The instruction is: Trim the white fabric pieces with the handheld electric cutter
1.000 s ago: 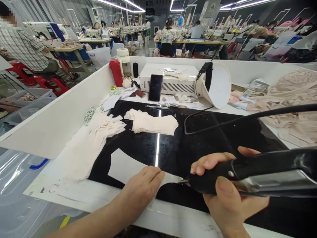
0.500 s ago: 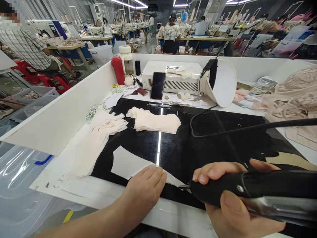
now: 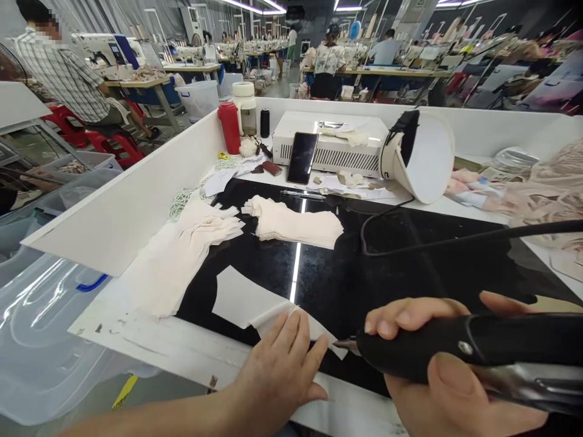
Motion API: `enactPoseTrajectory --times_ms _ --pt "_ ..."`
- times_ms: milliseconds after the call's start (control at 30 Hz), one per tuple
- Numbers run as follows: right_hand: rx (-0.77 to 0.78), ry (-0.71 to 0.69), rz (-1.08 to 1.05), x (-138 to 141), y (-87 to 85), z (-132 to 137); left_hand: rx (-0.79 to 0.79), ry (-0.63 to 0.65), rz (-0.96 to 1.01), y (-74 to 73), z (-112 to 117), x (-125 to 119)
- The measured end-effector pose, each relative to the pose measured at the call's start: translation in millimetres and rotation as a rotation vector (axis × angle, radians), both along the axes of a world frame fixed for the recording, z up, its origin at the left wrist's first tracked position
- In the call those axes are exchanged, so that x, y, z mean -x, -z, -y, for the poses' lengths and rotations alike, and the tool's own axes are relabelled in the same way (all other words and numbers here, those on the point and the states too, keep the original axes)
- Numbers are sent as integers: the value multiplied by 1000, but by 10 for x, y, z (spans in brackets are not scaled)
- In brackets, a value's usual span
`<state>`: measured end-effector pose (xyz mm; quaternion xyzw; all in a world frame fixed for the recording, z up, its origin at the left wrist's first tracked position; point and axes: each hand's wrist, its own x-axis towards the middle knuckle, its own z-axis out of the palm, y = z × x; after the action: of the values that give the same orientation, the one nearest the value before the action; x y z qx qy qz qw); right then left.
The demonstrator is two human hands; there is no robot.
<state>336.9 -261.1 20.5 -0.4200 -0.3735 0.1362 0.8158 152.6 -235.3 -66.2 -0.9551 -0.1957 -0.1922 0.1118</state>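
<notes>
A black cylindrical handheld tool [image 3: 460, 355] is clasped tight in the right hand [image 3: 437, 388], with fingers and thumb wrapped around it. Its metal tip [image 3: 345, 344] is set at the edge of a flat white fabric piece [image 3: 239, 297]. Just left of the tip, that piece is pressed down by the left hand [image 3: 282, 370], fingers spread. Beyond the grip, a stack of cream fabric cut-outs [image 3: 296, 224] is laid on the glossy black worktop [image 3: 410, 255].

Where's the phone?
Head view, back centre: the phone leans against the white vented box, right of the red bottle, far beyond the black tool in the right hand.
</notes>
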Motion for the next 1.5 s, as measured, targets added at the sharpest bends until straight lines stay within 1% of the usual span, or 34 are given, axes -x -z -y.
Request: enactPoseTrajectory --times_ms 100,200,300,467,633,733,833,967,1033,1133,1267,1367,1500 --pt "-32 18 -12 9 -14 -139 10 -6 1 8 11 -17" --pt "-27 -27 8 17 23 -223 19 0 -2 22 13 -22" --pt "-31 -71 19 32 52 -239 25 5 7 39 7 -19" --pt "-15 -71 12 44 44 -249 34 17 -2 62 -3 -14" --pt "-83 -110 6 38 74 -340 25 22 33 80 1 -24" --pt "-68 -135 9 54 97 -372 22 32 47 83 -17 -21" --pt "-32 -125 3 74 92 -354 62 56 63 64 -66 8" --pt "-14 -98 20 94 74 -267 192 101 127 14 -137 85" --pt "-15 -75 42 110 79 -215 245 91 139 -13 -150 119" --pt "-4 -52 54 142 98 -144 278 82 141 -43 -139 155" --pt "8 -57 31 166 102 -94 327 80 102 -52 -109 193" --pt "-5 -56 30 163 77 -111 347 83 81 -33 -97 214" --pt "-26 -56 11 166 27 -197 348 93 94 -9 -99 221"
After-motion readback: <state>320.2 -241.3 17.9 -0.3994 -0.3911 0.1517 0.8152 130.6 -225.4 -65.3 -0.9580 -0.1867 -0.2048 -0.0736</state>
